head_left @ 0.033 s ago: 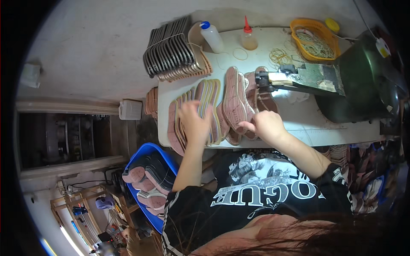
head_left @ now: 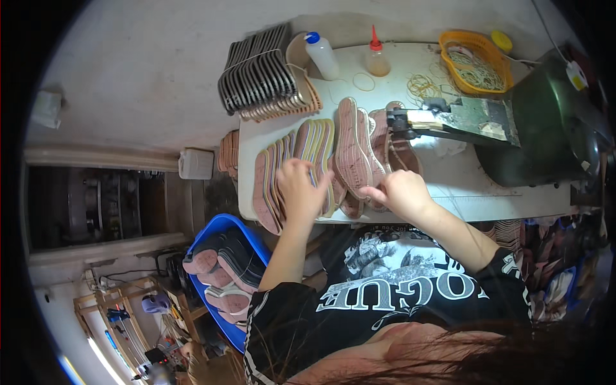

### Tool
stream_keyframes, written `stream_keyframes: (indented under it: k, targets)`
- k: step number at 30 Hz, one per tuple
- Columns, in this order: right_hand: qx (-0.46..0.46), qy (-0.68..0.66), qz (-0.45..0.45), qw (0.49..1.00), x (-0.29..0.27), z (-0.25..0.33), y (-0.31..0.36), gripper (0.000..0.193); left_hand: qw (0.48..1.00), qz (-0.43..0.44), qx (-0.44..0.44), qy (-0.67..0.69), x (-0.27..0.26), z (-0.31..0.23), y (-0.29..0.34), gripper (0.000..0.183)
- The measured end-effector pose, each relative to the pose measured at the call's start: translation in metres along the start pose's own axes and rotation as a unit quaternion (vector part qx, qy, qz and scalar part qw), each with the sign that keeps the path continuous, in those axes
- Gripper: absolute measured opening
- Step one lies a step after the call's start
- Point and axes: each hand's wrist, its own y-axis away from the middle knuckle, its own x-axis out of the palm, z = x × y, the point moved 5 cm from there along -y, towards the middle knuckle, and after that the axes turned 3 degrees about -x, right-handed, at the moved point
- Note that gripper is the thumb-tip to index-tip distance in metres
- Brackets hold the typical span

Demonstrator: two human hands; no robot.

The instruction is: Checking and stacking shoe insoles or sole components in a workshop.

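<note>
Left hand point(head_left: 304, 192), fingers spread, has shifted slightly right across layered pink-and-yellow foam insoles point(head_left: 316, 136), nearer white-edged pink insoles point(head_left: 350, 144) on the white table point(head_left: 452, 183); right hand point(head_left: 407, 194), fingers curled, overlaps their near end, grip indeterminable

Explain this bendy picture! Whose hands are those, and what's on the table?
A person wears a head camera looking down; its wide lens bends straight edges. There's no robot: the person's left hand is over striped sole-shaped pieces, and the right hand is at the near end of a pink stack. I can't tell whether either grips anything. The white table also holds a blue-capped bottle, a red-tipped bottle and an orange basket. A green machine stands at the right.
</note>
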Motion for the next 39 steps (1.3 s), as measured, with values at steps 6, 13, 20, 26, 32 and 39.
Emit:
stream_keyframes:
  k: [6,13,20,26,32,39]
  targets:
    - [-0.056,-0.082,0.018,0.995,0.007,0.012,0.024,0.043,0.998,0.008,-0.001,-0.065,0.005,-0.006,0.03,0.016]
    - [-0.066,-0.193,0.031,0.979,0.013,0.024,0.043,0.032,0.998,0.031,0.015,0.051,-0.005,0.01,0.011,0.011]
    - [-0.073,-0.501,-0.011,0.862,0.003,0.033,0.037,0.036,0.934,-0.088,0.057,0.343,-0.045,-0.047,0.041,0.012]
    - [-0.007,-0.66,0.006,0.751,-0.009,0.029,0.038,0.017,0.854,0.029,0.339,0.394,-0.032,-0.107,0.065,0.017]
    - [-0.031,-0.63,-0.049,0.775,-0.027,0.028,0.063,0.016,0.81,-0.012,-0.016,0.586,-0.036,-0.079,0.028,0.06]
    - [-0.089,-0.674,0.046,0.732,-0.028,0.027,0.069,0.028,0.623,0.216,-0.158,0.735,-0.014,-0.107,0.017,0.066]
